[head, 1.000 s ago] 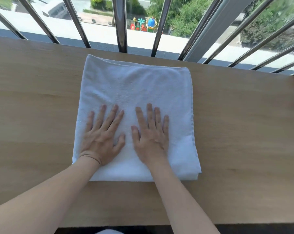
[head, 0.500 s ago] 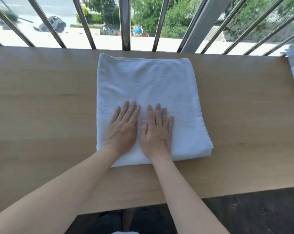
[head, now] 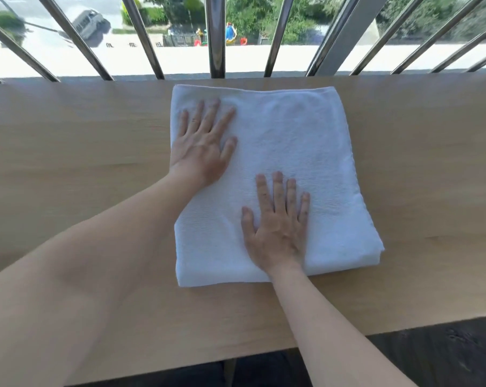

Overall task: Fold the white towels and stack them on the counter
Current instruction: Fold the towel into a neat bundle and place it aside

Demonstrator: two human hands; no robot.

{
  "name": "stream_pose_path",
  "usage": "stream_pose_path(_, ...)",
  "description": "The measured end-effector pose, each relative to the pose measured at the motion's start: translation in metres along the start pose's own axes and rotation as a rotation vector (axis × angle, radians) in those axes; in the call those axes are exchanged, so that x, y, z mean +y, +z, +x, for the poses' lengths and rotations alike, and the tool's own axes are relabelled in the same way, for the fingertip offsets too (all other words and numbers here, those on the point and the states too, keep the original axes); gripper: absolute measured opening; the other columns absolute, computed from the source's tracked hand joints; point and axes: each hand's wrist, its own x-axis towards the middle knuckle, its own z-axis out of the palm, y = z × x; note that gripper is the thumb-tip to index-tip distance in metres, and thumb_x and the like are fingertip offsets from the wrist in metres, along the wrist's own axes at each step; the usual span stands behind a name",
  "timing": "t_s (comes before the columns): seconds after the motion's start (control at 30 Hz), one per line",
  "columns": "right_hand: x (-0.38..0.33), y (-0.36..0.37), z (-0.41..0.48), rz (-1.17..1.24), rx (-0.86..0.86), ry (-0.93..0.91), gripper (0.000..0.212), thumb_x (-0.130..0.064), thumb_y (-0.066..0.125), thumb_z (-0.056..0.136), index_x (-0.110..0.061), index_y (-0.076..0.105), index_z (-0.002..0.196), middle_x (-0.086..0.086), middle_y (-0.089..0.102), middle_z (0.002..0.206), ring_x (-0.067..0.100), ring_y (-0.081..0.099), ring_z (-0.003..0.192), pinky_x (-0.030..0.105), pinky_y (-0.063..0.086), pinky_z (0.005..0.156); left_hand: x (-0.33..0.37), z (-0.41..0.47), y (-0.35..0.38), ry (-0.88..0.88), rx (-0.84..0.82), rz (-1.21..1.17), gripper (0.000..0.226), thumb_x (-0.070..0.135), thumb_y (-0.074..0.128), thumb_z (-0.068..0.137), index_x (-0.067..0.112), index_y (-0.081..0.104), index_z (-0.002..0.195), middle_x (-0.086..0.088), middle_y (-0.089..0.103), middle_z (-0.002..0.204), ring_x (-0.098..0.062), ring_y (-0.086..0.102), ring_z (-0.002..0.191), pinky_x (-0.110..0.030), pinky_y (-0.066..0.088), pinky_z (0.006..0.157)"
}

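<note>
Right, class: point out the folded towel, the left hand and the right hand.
folded towel [head: 300,141], head view, bare top surface.
left hand [head: 202,148], head view, back of hand.
right hand [head: 278,231], head view, back of hand.

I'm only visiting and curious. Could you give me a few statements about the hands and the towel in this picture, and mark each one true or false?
1. The left hand and the right hand both lie flat on the white towel. True.
2. The left hand is nearer the railing than the right hand is. True.
3. The white towel hangs over the near edge of the counter. False: it lies folded, wholly on the counter.
4. The right hand pinches a corner of the towel. False: its fingers are straight and rest on the top of the towel, away from the corners.
</note>
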Motion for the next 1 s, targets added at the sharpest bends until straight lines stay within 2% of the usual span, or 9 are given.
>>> stream_pose_path(0.2, 0.000, 0.002, 0.002, -0.008, 0.012, 0.000, 0.070, -0.054, 0.028, 0.099, -0.028, 0.005, 0.159, 0.003, 0.003, 0.167, 0.026, -0.005, 0.153, 0.056, 0.004, 0.122, -0.006, 0.043, -0.009, -0.063, 0.020, 0.035, 0.066, 0.060, 0.006, 0.098, 0.034, 0.012, 0.159, -0.001, 0.008, 0.168, -0.023, -0.002, 0.155, -0.043, -0.009, 0.123)
stream_pose_path(0.33, 0.000, 0.003, 0.003, 0.001, 0.023, 0.003, 0.070, -0.052, 0.032, 0.099, -0.028, 0.007, 0.159, 0.002, 0.004, 0.167, 0.026, -0.004, 0.154, 0.055, 0.002, 0.122, -0.004, 0.033, -0.008, -0.039, 0.035, 0.003, 0.066, 0.055, 0.008, 0.100, 0.029, 0.005, 0.160, -0.002, -0.003, 0.168, -0.022, -0.009, 0.154, -0.042, -0.010, 0.123)
stream_pose_path(0.6, -0.001, 0.002, 0.002, 0.005, 0.042, 0.003, 0.064, -0.046, 0.028, 0.100, -0.029, 0.009, 0.159, 0.003, 0.006, 0.167, 0.025, -0.001, 0.154, 0.054, 0.003, 0.122, 0.036, -0.084, 0.020, 0.016, -0.035, -0.079, 0.068, 0.055, 0.012, 0.099, 0.028, -0.003, 0.159, 0.002, -0.012, 0.167, -0.017, -0.016, 0.153, -0.040, -0.013, 0.123)
stream_pose_path(0.8, -0.001, 0.001, -0.002, 0.039, 0.038, 0.012, 0.059, -0.040, 0.013, 0.101, -0.029, 0.010, 0.159, 0.000, 0.005, 0.167, 0.022, -0.003, 0.154, 0.051, -0.001, 0.122, 0.056, -0.160, 0.030, -0.013, -0.101, -0.062, 0.064, 0.053, 0.007, 0.101, 0.029, -0.020, 0.153, 0.005, -0.029, 0.160, -0.012, -0.033, 0.145, -0.039, -0.018, 0.121)
stream_pose_path(0.9, 0.000, 0.001, -0.004, 0.053, 0.054, 0.011, 0.058, -0.039, 0.013, 0.102, -0.027, 0.013, 0.159, 0.000, 0.007, 0.167, 0.022, -0.002, 0.154, 0.050, -0.002, 0.123, 0.057, -0.192, 0.036, 0.003, -0.073, 0.006, 0.064, 0.052, 0.002, 0.100, 0.026, -0.016, 0.156, 0.002, -0.024, 0.163, -0.015, -0.027, 0.149, -0.038, -0.017, 0.121)
stream_pose_path(1.0, 0.003, 0.000, -0.007, 0.088, 0.072, -0.017, 0.056, -0.035, 0.023, 0.104, -0.022, 0.020, 0.158, 0.003, 0.015, 0.166, 0.023, 0.005, 0.154, 0.048, -0.002, 0.123, 0.054, -0.212, 0.041, 0.006, -0.039, 0.032, 0.062, 0.051, 0.002, 0.102, 0.027, -0.008, 0.158, 0.004, -0.017, 0.165, -0.014, -0.020, 0.151, -0.037, -0.016, 0.122)
